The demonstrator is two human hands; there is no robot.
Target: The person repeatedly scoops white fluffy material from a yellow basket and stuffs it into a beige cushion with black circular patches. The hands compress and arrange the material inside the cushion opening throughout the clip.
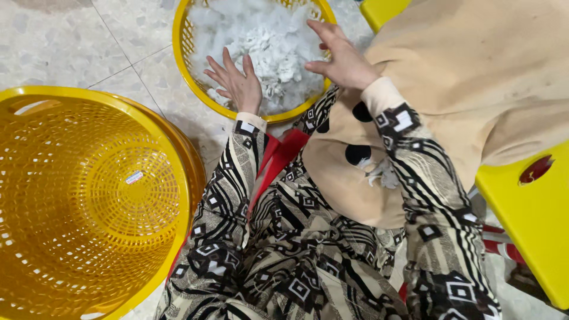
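A yellow mesh basket (184, 56) stands on the floor ahead, filled with white fluffy stuffing (269, 41). My left hand (237, 80) rests flat on the stuffing at the basket's near side, fingers spread. My right hand (341, 56) hovers over the right part of the stuffing, fingers slightly curled, holding nothing that I can see. A beige plush toy skin (349, 178) with black round spots lies across my lap, a tuft of white stuffing (379, 172) showing from it.
A large empty yellow mesh basket (89, 195) stands at my left. A yellow plastic stool (533, 219) is at the right, more beige fabric (474, 71) piled behind it. Speckled floor tiles (71, 41) lie beyond. I sit on a red seat (278, 154).
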